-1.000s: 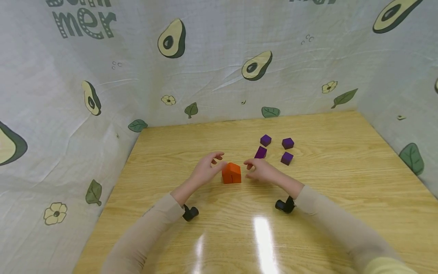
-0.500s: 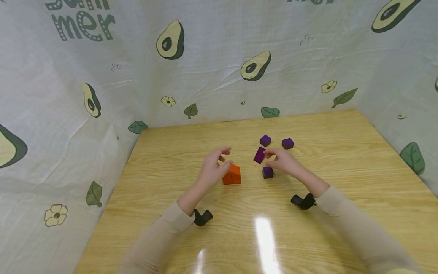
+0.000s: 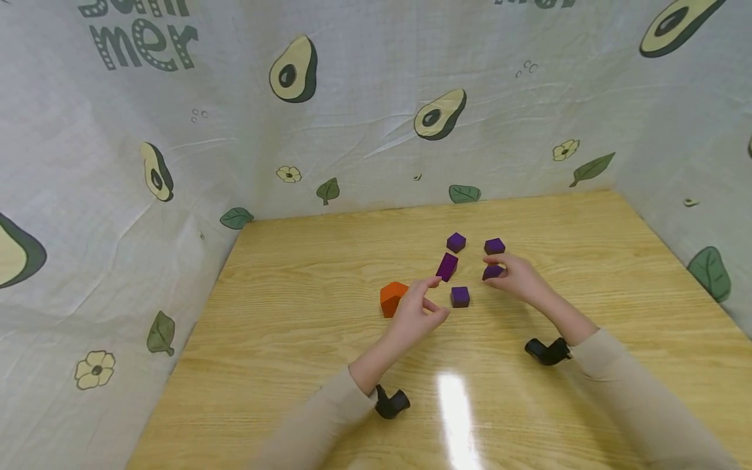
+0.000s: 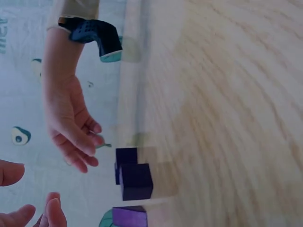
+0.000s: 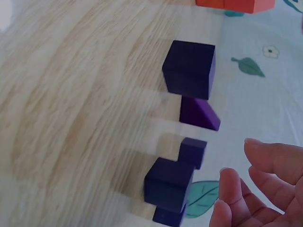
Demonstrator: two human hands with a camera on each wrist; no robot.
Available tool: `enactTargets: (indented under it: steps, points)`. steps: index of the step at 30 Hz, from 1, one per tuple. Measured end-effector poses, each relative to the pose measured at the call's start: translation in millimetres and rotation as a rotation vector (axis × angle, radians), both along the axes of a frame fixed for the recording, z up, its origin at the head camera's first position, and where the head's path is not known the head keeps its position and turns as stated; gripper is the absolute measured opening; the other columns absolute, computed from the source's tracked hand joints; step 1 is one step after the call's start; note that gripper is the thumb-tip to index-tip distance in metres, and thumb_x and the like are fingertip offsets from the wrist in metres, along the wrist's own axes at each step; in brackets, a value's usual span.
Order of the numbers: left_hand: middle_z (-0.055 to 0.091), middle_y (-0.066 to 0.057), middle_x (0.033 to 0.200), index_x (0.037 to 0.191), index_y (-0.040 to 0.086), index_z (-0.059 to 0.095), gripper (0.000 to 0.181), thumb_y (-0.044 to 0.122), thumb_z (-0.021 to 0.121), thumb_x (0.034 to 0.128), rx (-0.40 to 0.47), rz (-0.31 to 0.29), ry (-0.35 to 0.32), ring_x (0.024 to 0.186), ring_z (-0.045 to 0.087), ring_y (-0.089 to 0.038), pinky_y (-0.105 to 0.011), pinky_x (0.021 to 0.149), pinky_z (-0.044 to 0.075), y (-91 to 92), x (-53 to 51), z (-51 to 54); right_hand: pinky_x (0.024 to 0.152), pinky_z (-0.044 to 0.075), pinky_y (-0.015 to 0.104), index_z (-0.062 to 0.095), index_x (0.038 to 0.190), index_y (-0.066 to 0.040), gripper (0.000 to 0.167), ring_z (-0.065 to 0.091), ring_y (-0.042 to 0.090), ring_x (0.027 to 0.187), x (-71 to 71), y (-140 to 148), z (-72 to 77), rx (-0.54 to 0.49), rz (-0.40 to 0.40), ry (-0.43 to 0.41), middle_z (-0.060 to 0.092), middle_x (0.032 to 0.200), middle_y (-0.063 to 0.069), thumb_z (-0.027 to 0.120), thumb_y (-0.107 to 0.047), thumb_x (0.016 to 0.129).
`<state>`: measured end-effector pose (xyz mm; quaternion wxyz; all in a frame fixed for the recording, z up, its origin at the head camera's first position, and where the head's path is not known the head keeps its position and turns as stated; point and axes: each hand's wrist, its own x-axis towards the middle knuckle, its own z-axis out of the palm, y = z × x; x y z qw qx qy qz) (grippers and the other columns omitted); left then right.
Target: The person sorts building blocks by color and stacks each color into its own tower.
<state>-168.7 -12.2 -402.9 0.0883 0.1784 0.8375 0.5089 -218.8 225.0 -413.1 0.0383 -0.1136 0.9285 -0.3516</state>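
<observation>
My left hand [image 3: 411, 317], thumb and fingers apart, is over the table between the orange blocks [image 3: 390, 298] and the nearest purple cube [image 3: 460, 297], hiding part of the orange ones. My right hand [image 3: 519, 279] has its thumb and fingers on either side of another purple cube [image 3: 491, 272]. In the right wrist view a gap shows between the right hand [image 5: 278, 171] and that cube [image 5: 169, 184]. A purple wedge-like block [image 3: 448, 267] lies on the table, left of the right hand.
Two more purple cubes stand farther back, one at the left [image 3: 455, 242] and one at the right [image 3: 495, 246]. A patterned cloth [image 3: 364, 117] hangs behind the wooden table [image 3: 282, 281] and along its sides.
My left hand has moved right, from beside the orange blocks to in front of them. My right hand has moved right, away from the nearest purple cube, to the one farther right.
</observation>
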Motion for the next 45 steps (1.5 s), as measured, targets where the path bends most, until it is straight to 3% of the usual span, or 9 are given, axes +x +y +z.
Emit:
enactTargets:
  steps: [7,10,13,17,20,25,29,37,45]
  points:
    - [0.040,-0.011,0.135,0.138,0.006,0.038,0.062,0.011,0.065,0.0823,-0.058,0.029,-0.069,0.068,0.052,-0.003,-0.016,0.059,0.044,24.9,-9.2,-24.5,0.064,0.049,0.035,0.047,0.126,0.008,0.048,0.060,0.031,0.080,0.6,15.5,-9.7,-0.010,-0.030,-0.028,0.045,0.127,0.032,0.063,-0.008,0.084]
    - [0.040,-0.012,0.136,0.139,0.005,0.035,0.065,0.012,0.065,0.0825,-0.104,0.040,-0.094,0.070,0.053,-0.009,-0.020,0.064,0.046,32.4,-15.3,-32.8,0.065,0.049,0.037,0.048,0.126,0.006,0.047,0.060,0.032,0.082,0.5,18.6,-13.0,-0.007,-0.049,-0.016,0.043,0.128,0.032,0.063,-0.008,0.084]
    - [0.041,-0.014,0.135,0.139,0.003,0.035,0.065,0.013,0.066,0.0824,-0.167,0.055,-0.092,0.092,0.057,-0.019,-0.029,0.081,0.047,39.3,-21.1,-38.7,0.062,0.047,0.034,0.051,0.123,0.007,0.044,0.057,0.028,0.076,-0.1,17.8,-16.7,0.011,-0.055,0.040,0.049,0.121,0.030,0.064,-0.007,0.083]
    - [0.044,-0.016,0.131,0.136,0.001,0.039,0.062,0.013,0.066,0.0822,-0.245,0.099,-0.076,0.119,0.046,-0.026,-0.035,0.098,0.039,47.8,-27.7,-43.6,0.059,0.043,0.028,0.055,0.115,0.011,0.039,0.051,0.019,0.067,-0.6,8.4,-23.7,0.027,0.022,0.142,0.059,0.098,0.024,0.066,-0.003,0.081]
    - [0.046,-0.016,0.130,0.134,0.001,0.042,0.058,0.011,0.065,0.0824,-0.282,0.124,-0.074,0.119,0.047,-0.026,-0.035,0.098,0.039,52.8,-30.6,-45.7,0.059,0.042,0.026,0.055,0.114,0.012,0.039,0.048,0.013,0.063,0.2,-0.3,-30.3,0.030,0.102,0.133,0.061,0.093,0.020,0.066,-0.002,0.080]
    - [0.050,-0.015,0.126,0.133,0.003,0.045,0.053,0.012,0.064,0.0838,-0.304,0.159,-0.099,0.116,0.050,-0.024,-0.033,0.095,0.042,57.5,-34.3,-48.4,0.058,0.043,0.025,0.050,0.120,0.014,0.044,0.050,0.011,0.061,2.4,-9.5,-38.4,0.009,0.165,0.017,0.060,0.103,0.025,0.064,-0.003,0.081]
    - [0.053,-0.014,0.121,0.131,0.004,0.047,0.051,0.013,0.064,0.0844,-0.295,0.176,-0.126,0.111,0.053,-0.022,-0.031,0.092,0.043,58.4,-36.1,-51.0,0.063,0.045,0.028,0.049,0.121,0.013,0.047,0.055,0.015,0.068,2.0,-14.8,-41.6,-0.010,0.164,-0.025,0.060,0.106,0.026,0.065,-0.004,0.080]
    - [0.058,-0.011,0.110,0.121,0.005,0.055,0.039,0.012,0.065,0.0841,-0.284,0.182,-0.078,0.103,0.056,-0.022,-0.030,0.087,0.045,55.8,-40.2,-55.2,0.061,0.043,0.026,0.059,0.112,0.008,0.040,0.053,0.013,0.068,-2.7,-24.2,-42.1,0.033,0.176,0.004,0.064,0.101,0.021,0.071,-0.008,0.078]
    - [0.063,-0.007,0.105,0.110,0.007,0.058,0.032,0.011,0.069,0.0806,-0.279,0.178,-0.069,0.100,0.058,-0.019,-0.028,0.086,0.044,52.3,-42.2,-58.8,0.062,0.042,0.026,0.061,0.109,0.007,0.038,0.052,0.014,0.070,-2.8,-25.5,-39.8,0.054,0.190,-0.028,0.064,0.101,0.020,0.072,-0.011,0.077]
